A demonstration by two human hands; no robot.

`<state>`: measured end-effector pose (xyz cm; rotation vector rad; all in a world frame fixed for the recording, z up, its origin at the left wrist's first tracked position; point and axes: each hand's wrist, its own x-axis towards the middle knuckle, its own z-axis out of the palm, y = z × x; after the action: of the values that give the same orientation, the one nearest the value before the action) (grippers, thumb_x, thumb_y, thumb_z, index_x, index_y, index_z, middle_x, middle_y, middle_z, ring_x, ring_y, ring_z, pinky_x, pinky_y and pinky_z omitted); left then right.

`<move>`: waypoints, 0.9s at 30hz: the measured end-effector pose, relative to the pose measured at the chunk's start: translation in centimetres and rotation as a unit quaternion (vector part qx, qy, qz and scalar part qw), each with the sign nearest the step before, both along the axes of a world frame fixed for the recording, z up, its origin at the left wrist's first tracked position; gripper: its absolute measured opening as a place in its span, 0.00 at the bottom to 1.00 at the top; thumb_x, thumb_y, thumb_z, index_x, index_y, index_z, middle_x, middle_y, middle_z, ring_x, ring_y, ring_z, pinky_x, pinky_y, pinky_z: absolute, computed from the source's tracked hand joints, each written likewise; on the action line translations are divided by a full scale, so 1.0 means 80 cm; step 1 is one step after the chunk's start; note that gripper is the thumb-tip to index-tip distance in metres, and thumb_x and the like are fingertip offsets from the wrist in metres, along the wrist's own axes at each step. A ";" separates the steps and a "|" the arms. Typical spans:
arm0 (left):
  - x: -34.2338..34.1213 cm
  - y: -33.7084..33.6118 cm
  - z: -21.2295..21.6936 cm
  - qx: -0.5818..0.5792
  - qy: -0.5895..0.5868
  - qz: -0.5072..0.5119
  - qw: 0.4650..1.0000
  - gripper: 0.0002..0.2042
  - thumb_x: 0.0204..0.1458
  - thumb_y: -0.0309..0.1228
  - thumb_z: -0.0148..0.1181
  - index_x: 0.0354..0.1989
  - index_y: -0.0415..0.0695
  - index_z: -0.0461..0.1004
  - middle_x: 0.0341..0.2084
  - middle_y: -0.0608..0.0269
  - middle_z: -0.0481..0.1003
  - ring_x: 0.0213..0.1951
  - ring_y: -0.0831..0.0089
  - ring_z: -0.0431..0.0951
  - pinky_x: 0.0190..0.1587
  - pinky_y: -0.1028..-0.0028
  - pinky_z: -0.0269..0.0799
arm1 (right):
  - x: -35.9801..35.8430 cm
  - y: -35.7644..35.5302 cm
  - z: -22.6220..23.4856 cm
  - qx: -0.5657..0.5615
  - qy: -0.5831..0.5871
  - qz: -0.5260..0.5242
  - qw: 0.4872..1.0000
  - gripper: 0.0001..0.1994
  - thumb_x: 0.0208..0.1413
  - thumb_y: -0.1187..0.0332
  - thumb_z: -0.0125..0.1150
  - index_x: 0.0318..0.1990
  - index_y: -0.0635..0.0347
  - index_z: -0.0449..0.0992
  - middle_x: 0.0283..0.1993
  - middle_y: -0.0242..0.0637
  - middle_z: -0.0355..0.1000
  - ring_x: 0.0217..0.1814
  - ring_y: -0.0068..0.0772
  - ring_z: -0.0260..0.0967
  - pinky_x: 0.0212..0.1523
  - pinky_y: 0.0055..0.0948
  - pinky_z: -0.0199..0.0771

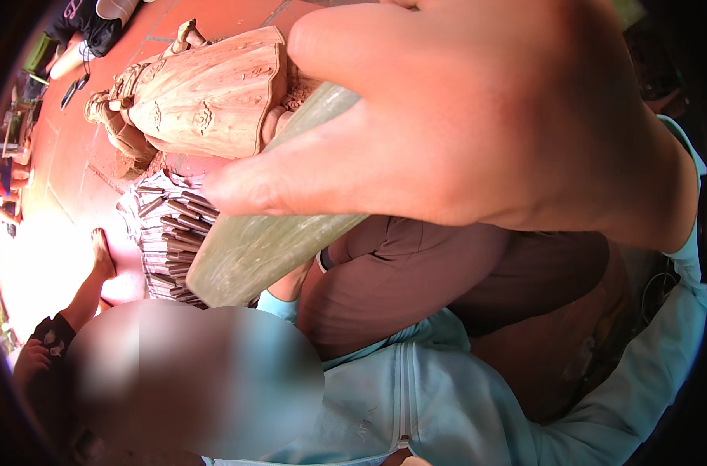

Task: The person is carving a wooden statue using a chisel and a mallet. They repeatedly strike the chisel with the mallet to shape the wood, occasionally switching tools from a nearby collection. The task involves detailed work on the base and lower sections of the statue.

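Observation:
My right hand looms large across the upper right, coming out of a light blue cuff. It is closed round a flat, pale green bar with whitish streaks. The thumb lies across the bar, and part of the bar is hidden behind the hand. Beyond the thumb, several dark-handled tools lie in rows on a striped cloth. Behind them is a carved wooden figure in a long robe with flower reliefs, lying sideways in the picture. Near the bar's lower end shows a bare forearm in another light blue cuff; its hand is hidden.
Brown trousers and a zipped light blue jacket take up the middle and bottom. Another person's bare foot is at the left. Red floor tiles run toward a glaring bright area. A blurred patch covers the lower left.

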<state>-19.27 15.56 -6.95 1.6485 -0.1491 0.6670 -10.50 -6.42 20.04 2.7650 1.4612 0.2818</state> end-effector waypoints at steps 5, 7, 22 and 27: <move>-0.005 -0.001 0.047 0.085 0.043 0.012 0.995 0.13 0.52 0.15 0.54 0.46 0.33 0.67 0.43 0.59 0.73 0.43 0.72 0.73 0.49 0.73 0.68 | 0.000 0.006 -0.012 0.009 -0.002 0.015 1.000 0.21 0.42 0.57 0.66 0.47 0.24 0.75 0.29 0.29 0.66 0.27 0.30 0.64 0.28 0.25 0.66; -0.002 0.001 0.044 0.134 0.033 0.003 0.990 0.11 0.52 0.16 0.55 0.45 0.34 0.68 0.40 0.58 0.74 0.41 0.71 0.74 0.46 0.72 0.69 | -0.003 0.006 -0.010 -0.002 -0.007 0.005 1.000 0.21 0.42 0.57 0.66 0.47 0.24 0.75 0.29 0.29 0.66 0.27 0.30 0.64 0.28 0.25 0.66; 0.004 0.003 0.052 0.150 0.026 -0.003 0.988 0.10 0.48 0.19 0.59 0.40 0.38 0.77 0.34 0.52 0.78 0.34 0.60 0.78 0.39 0.65 0.72 | -0.019 0.003 -0.020 0.004 -0.020 -0.014 1.000 0.21 0.42 0.59 0.66 0.48 0.27 0.75 0.29 0.29 0.67 0.27 0.31 0.65 0.28 0.25 0.67; 0.031 -0.004 0.059 -0.018 -0.009 -0.072 0.997 0.11 0.51 0.16 0.56 0.44 0.34 0.74 0.39 0.52 0.77 0.39 0.65 0.77 0.45 0.67 0.73 | -0.003 0.012 -0.011 -0.010 -0.018 -0.016 1.000 0.22 0.42 0.60 0.66 0.48 0.28 0.74 0.30 0.29 0.67 0.28 0.31 0.65 0.28 0.25 0.67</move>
<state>-16.77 15.24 -2.27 1.5819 -0.2637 0.5717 -10.74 -5.47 19.18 2.7513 1.4020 0.3125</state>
